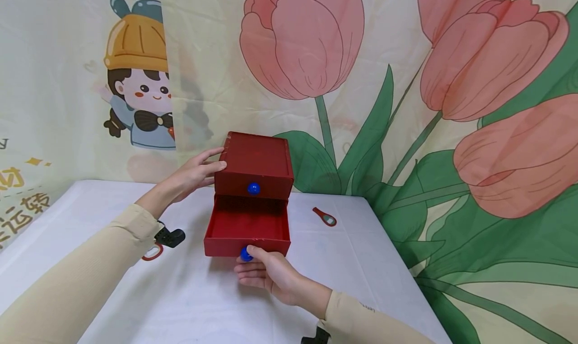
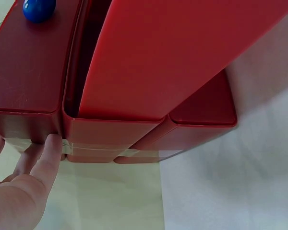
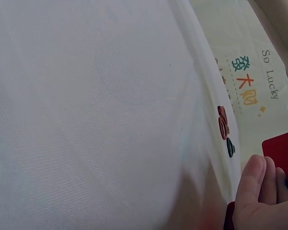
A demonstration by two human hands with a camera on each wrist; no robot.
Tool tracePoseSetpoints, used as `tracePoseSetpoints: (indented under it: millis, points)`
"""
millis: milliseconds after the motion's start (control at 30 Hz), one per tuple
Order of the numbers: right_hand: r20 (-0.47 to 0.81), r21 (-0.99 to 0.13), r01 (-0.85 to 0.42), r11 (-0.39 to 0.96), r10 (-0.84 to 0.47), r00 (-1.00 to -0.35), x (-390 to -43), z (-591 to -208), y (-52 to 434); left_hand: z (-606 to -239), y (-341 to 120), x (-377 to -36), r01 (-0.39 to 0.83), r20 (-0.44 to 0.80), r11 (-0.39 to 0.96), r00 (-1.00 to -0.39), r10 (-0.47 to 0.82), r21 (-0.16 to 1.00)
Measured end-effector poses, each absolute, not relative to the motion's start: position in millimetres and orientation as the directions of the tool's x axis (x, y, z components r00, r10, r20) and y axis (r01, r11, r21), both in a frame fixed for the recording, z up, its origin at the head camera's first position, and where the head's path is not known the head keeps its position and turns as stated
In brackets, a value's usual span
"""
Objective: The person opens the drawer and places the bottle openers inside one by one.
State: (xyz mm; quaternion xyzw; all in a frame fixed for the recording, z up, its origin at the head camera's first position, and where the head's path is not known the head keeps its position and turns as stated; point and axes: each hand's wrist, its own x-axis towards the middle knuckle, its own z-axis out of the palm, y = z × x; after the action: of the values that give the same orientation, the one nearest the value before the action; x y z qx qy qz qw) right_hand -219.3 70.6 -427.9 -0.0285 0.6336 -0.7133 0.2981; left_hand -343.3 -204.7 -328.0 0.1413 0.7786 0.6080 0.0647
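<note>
A red drawer cabinet stands on the table, its upper drawer closed with a blue knob. Below that, a drawer is pulled out, showing a bare red inside. My right hand pinches this lower drawer's blue knob, thumb on top and the other fingers below the drawer front. My left hand rests against the cabinet's left side near the top, fingers extended. In the left wrist view, its fingertips touch the side wall beside a strip of clear tape, and another red section shows beneath the pulled-out drawer.
A small red-rimmed, paddle-shaped item lies right of the cabinet on the white-covered table. Left, a red loop is partly hidden by the left sleeve. The right wrist view shows a green loop near red ones. A tulip-printed cloth hangs behind.
</note>
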Motion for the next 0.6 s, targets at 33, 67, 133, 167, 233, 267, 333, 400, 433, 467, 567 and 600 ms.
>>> tracePoseSetpoints:
  millis: [33,67,133,167,233,267,333,400,433,467,567,600]
  points:
    - [-0.341,-0.919,0.393,-0.018,-0.463,-0.818,-219.4,-428.5,71.4,-328.2,-204.8,-343.3,0.142,0.071,0.22,-0.951,0.3,0.965]
    - [-0.344,-0.918,0.396,-0.015,-0.467,-0.815,-219.5,-429.0,72.5,-328.4,-204.8,-343.4,0.142,0.072,0.221,-0.951,0.3,0.965]
    - [-0.35,-0.915,0.402,-0.01,-0.472,-0.809,-219.7,-430.1,75.5,-328.7,-204.8,-343.8,0.142,0.071,0.222,-0.952,0.299,0.965]
    - [-0.353,-0.914,0.405,-0.006,-0.476,-0.805,-219.9,-430.5,77.4,-328.8,-204.8,-344.1,0.141,0.07,0.222,-0.952,0.299,0.965]
    - [-0.359,-0.913,0.408,0.002,-0.479,-0.801,-220.3,-431.1,82.3,-328.7,-204.6,-344.6,0.139,0.069,0.222,-0.952,0.297,0.965]
    - [-0.362,-0.913,0.408,0.01,-0.482,-0.798,-220.6,-431.2,85.5,-328.7,-204.5,-344.8,0.138,0.068,0.222,-0.953,0.296,0.965]
    - [-0.372,-0.911,0.411,0.03,-0.487,-0.79,-221.2,-430.5,92.8,-328.4,-204.3,-345.1,0.135,0.065,0.223,-0.953,0.295,0.965]
    - [-0.38,-0.911,0.409,0.053,-0.493,-0.782,-221.9,-429.3,101.6,-328.0,-204.3,-345.3,0.134,0.065,0.219,-0.952,0.298,0.966]
    - [-0.382,-0.911,0.407,0.063,-0.499,-0.778,-222.2,-428.6,106.5,-327.9,-204.3,-345.3,0.134,0.064,0.22,-0.952,0.299,0.966]
    - [-0.383,-0.912,0.404,0.072,-0.505,-0.774,-222.6,-427.7,111.6,-327.8,-204.5,-345.3,0.134,0.064,0.221,-0.952,0.299,0.966]
    - [-0.38,-0.915,0.395,0.086,-0.512,-0.77,-223.8,-424.9,127.7,-327.6,-205.0,-345.4,0.136,0.065,0.22,-0.951,0.301,0.966]
    - [-0.379,-0.916,0.391,0.09,-0.512,-0.771,-224.2,-423.9,133.2,-327.6,-205.1,-345.3,0.135,0.064,0.224,-0.952,0.3,0.965]
